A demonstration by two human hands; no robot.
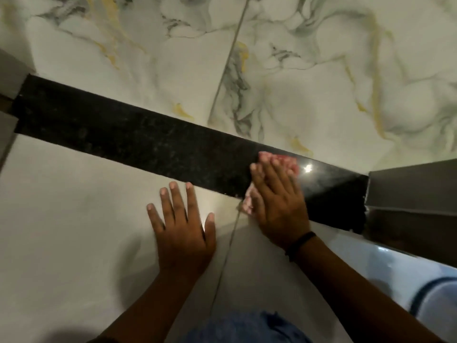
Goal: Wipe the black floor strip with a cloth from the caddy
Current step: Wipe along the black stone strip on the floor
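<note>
The black floor strip [138, 142] runs diagonally from upper left to lower right between two tiled floors. My right hand [279, 199] lies flat on a pink cloth [289, 162], pressing it on the strip's right part; the cloth shows past my fingertips and beside my thumb. My left hand [181, 231] rests flat on the plain pale tile just below the strip, fingers spread, holding nothing. A dark band circles my right wrist. The caddy is out of view.
Marbled white tile [321, 82] with grey and yellow veins lies beyond the strip. A grey door frame [413, 189] stands at the strip's right end, another grey edge [10, 78] at its left end. Blue fabric [244, 328] shows at the bottom.
</note>
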